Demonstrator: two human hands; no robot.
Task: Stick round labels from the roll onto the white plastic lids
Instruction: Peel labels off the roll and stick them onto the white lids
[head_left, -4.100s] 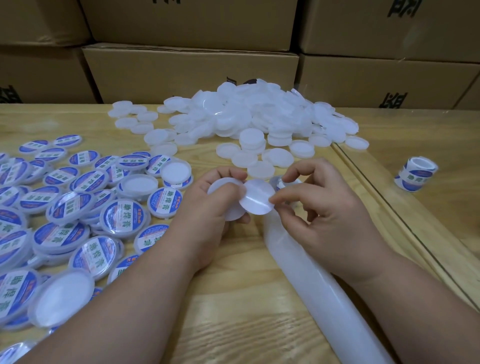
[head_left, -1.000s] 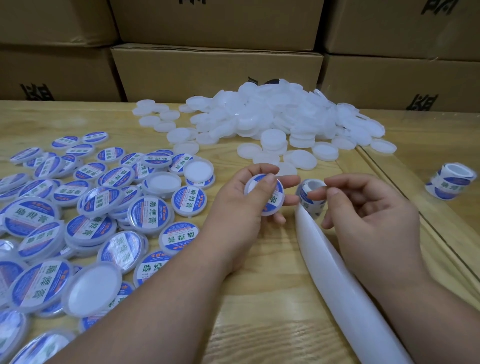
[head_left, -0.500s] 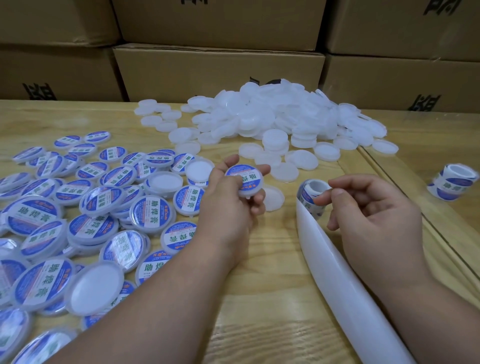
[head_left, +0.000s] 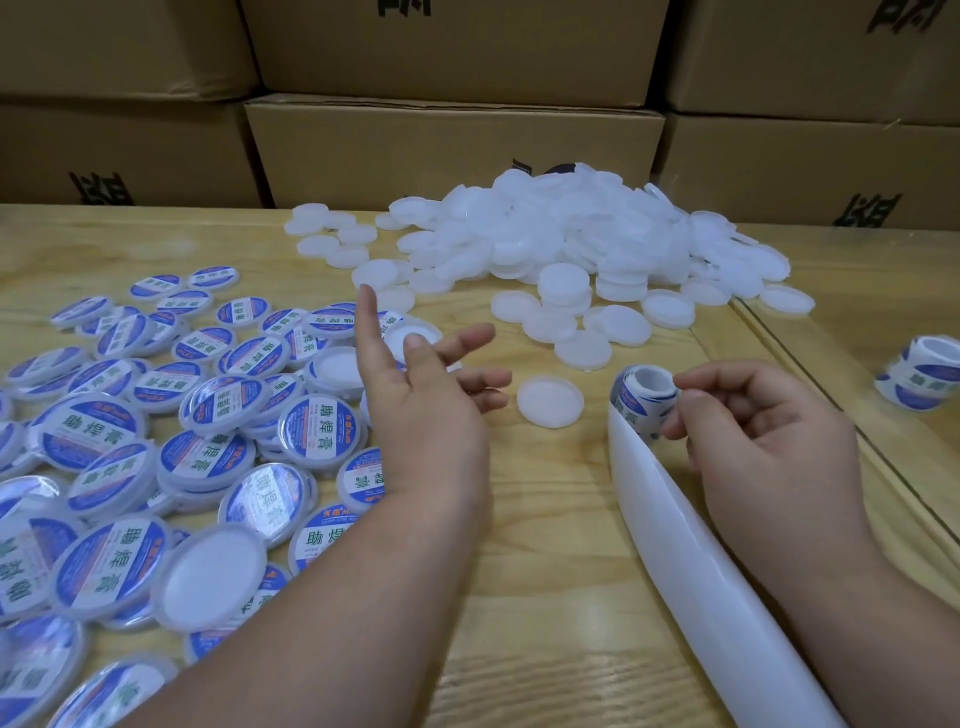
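Observation:
My left hand hovers over the table with fingers spread and straight, holding nothing. Just right of its fingertips lies a single bare white lid. My right hand pinches the small label roll, whose blue and white labels face me. A long strip of empty white backing paper trails from the roll toward the lower right. A heap of bare white lids lies at the back of the table. Labelled lids with blue stickers crowd the left side.
A second label roll sits at the right edge, beyond a seam in the wooden table. Stacked cardboard boxes wall off the back.
My left hand has let go of the labelled lid it held and spread its fingers over the labelled lids. The right hand stays on the roll.

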